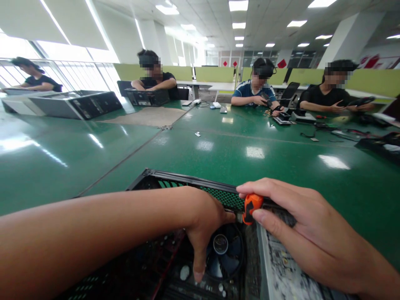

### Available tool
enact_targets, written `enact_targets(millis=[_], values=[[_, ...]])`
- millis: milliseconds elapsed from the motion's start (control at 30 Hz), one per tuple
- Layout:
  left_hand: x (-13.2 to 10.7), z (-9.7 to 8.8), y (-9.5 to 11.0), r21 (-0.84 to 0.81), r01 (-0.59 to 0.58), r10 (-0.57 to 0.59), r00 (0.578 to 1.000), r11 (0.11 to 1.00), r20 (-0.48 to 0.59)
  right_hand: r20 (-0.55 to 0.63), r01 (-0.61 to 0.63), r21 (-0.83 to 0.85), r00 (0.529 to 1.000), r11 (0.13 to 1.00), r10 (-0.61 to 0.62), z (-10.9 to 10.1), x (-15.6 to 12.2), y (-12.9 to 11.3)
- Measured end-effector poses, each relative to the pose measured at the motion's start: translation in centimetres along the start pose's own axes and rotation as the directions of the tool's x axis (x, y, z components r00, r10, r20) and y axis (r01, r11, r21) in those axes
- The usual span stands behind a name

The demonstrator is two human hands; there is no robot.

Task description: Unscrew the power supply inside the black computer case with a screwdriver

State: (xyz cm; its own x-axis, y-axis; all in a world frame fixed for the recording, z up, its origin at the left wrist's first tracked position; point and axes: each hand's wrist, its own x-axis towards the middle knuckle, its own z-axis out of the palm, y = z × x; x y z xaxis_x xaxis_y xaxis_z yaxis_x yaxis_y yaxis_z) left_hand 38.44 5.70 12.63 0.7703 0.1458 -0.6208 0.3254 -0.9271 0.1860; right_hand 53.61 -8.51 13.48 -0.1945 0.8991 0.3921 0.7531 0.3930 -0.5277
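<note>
An open black computer case (187, 181) lies on the green table (218, 150) right in front of me, with a round cooling fan (226, 250) inside it. My right hand (300, 225) is closed around the orange and black handle of a screwdriver (251, 207) at the case's perforated back wall. My left hand (204, 227) reaches down into the case beside the fan; its thumb points down at the board and its fingers curl by the screwdriver's tip, where what they pinch is hidden.
Several people sit around the far side of the table. Other computer cases (78, 104) lie at the back left, another case (146, 97) in the middle. Cables and small parts (315, 131) are scattered at the right. A tiny white piece (197, 134) lies mid-table.
</note>
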Motion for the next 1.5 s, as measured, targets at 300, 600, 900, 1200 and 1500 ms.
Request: enact_targets(millis=[300,600,900,1200,1500], values=[[0.5,0.4,-0.5,-0.055,-0.040,0.045,0.994,0.998,0.103,-0.068,0.049,-0.008,0.996,0.999,-0.049,0.0,0.4,-0.1],[-0.1,0.2,-0.4,-0.006,-0.074,0.074,0.996,0.997,0.041,-0.036,0.037,-0.027,0.999,0.999,-0.038,-0.2,0.1,-0.1],[-0.2,-0.7,0.4,0.055,-0.078,0.069,0.986,0.995,0.153,-0.101,0.029,-0.035,0.994,0.999,-0.032,-0.3,0.0,-0.4],[-0.1,0.4,-0.4,-0.026,-0.073,0.074,0.997,0.997,0.027,-0.001,0.050,-0.006,0.999,0.999,-0.050,-0.2,0.0,-0.2],[0.6,0.3,-0.7,-0.102,-0.055,0.068,0.989,0.993,0.132,-0.022,0.077,0.006,0.997,0.997,-0.077,-0.2,0.1,-0.3]])
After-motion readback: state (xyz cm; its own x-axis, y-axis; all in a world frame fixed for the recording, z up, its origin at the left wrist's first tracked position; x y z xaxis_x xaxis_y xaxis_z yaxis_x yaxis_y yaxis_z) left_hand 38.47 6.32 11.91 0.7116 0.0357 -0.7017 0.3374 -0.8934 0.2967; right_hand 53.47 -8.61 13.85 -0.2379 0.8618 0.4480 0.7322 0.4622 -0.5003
